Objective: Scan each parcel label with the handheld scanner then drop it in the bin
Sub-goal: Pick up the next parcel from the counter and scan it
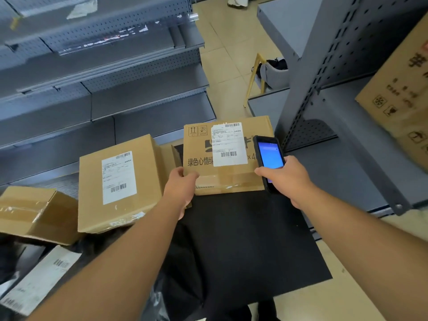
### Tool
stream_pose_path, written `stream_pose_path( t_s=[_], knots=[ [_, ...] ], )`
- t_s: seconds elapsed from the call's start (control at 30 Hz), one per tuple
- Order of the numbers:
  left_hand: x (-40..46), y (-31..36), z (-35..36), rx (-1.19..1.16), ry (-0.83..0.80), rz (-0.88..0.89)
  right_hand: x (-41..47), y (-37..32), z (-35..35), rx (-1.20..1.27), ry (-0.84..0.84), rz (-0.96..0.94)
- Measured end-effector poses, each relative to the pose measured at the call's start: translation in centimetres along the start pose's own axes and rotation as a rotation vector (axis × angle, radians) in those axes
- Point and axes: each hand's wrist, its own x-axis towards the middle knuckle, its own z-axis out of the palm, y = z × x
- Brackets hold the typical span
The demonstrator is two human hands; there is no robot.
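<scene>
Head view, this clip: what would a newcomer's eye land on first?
Dead centre, the left hand grips the near left corner of a cardboard parcel with a white shipping label, while the right hand holds a handheld scanner with a lit blue screen at its right edge. To the left, a second labelled box stands beside it, below grey metal shelving.
</scene>
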Motion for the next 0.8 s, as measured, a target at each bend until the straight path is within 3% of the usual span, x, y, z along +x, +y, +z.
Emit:
stream_pose_path(
  t_s=[0.8],
  knots=[
    [-17.7, -11.9, 2.1, -0.07, 0.081, -0.099, -12.9, 11.7, -5.9, -0.141, -0.166, -0.001]
  ],
)
